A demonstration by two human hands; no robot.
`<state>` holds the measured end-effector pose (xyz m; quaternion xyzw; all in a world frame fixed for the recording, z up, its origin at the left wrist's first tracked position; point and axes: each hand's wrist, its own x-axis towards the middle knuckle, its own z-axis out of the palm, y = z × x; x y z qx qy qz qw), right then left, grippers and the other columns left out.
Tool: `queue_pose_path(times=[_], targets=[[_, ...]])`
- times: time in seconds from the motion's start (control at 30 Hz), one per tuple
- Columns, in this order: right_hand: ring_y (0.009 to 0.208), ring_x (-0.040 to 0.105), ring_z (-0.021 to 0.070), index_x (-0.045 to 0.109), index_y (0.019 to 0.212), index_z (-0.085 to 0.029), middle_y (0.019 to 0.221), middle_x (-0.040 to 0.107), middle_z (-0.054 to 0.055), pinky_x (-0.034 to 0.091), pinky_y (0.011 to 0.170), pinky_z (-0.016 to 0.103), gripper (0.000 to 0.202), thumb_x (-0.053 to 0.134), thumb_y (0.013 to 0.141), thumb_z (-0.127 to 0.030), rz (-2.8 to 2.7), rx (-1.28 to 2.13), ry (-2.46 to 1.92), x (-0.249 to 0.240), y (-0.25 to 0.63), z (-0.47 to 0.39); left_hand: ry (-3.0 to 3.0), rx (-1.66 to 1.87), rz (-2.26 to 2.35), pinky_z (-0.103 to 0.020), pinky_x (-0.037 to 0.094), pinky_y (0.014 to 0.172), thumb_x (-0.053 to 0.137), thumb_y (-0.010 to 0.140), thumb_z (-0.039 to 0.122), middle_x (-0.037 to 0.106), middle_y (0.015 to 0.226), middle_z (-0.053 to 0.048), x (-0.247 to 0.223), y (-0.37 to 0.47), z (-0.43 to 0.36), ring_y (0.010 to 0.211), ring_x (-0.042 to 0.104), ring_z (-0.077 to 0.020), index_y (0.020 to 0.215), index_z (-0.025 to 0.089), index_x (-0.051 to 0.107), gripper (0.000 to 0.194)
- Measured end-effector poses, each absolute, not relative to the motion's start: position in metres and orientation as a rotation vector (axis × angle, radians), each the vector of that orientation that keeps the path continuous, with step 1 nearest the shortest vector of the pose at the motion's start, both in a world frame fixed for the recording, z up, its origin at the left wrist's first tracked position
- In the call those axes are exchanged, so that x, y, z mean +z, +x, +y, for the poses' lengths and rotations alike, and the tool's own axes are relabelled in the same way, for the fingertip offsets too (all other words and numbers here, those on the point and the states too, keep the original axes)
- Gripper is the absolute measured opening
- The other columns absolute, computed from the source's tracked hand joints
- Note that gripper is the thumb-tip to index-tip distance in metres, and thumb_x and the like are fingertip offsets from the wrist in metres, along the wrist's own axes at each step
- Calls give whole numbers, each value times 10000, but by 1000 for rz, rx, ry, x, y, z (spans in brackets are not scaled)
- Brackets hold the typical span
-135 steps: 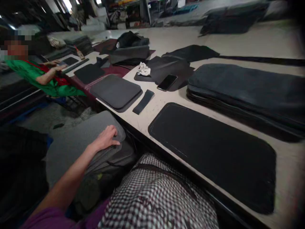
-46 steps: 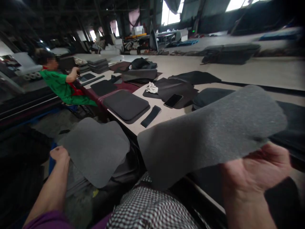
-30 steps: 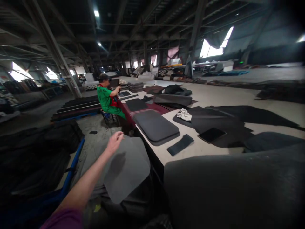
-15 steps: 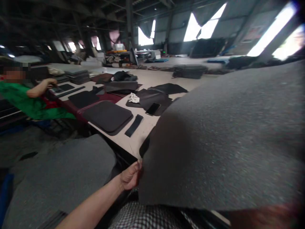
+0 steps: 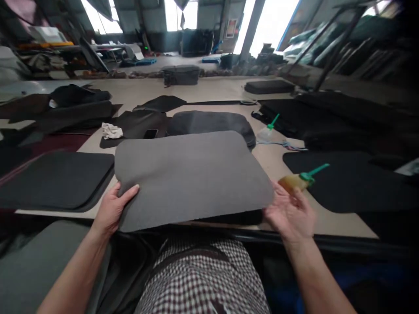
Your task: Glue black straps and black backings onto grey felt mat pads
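Note:
A grey felt-like mat (image 5: pixel 193 179) with rounded corners lies tilted in front of me, above the near edge of the table. My left hand (image 5: pixel 113 207) grips its left edge, thumb on top and fingers underneath. At the mat's right edge is my right hand (image 5: pixel 290 211), palm turned up and thumb apart from the fingers. Some of its fingers touch or reach behind that edge. Just beyond this hand, partly covered by it, is a bottle (image 5: pixel 291 183) of amber liquid with a green nozzle; whether the hand touches it I cannot tell.
Dark mats lie stacked at left (image 5: pixel 55 181) and right (image 5: pixel 356 183), with another dark mat (image 5: pixel 209 122) behind the grey one. Farther back are a crumpled white cloth (image 5: pixel 111 131), a phone (image 5: pixel 151 134) and a clear bottle (image 5: pixel 266 133) with a green nozzle.
My view has swung right to face the table. The grey mat, earlier raised large at the right, is now lower and in the middle. My right hand has come into clear view.

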<state>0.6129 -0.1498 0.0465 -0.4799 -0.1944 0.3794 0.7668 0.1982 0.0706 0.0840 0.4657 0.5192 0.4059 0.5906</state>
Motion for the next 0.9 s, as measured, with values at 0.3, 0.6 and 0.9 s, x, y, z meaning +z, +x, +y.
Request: queue_pose_path(times=[0.3, 0.6, 0.9], targets=[[771, 681, 191, 703, 1049, -234, 907, 721, 37, 563, 643, 262, 555, 982, 627, -461, -474, 903, -1410, 26, 618, -148, 1517, 724, 1314, -297, 608, 712, 880, 662, 573, 788, 1040, -78, 69, 217, 95, 864, 740, -247, 1089, 165, 733, 609], [709, 563, 157, 643, 907, -214, 783, 610, 6, 482, 613, 241, 409, 850, 791, -547, -728, 875, -1621, 26, 626, -169, 1618, 695, 1330, -278, 570, 701, 838, 708, 604, 785, 1069, -77, 53, 221, 109, 851, 724, -229, 1216, 183, 719, 670], [743, 628, 179, 620, 1140, -313, 905, 662, 8, 557, 650, 280, 476, 883, 757, -414, -708, 513, -1541, 49, 621, -164, 1834, 957, 1376, -331, 584, 855, 833, 749, 552, 746, 1091, -52, 67, 236, 116, 932, 706, -233, 1246, 228, 689, 611]])
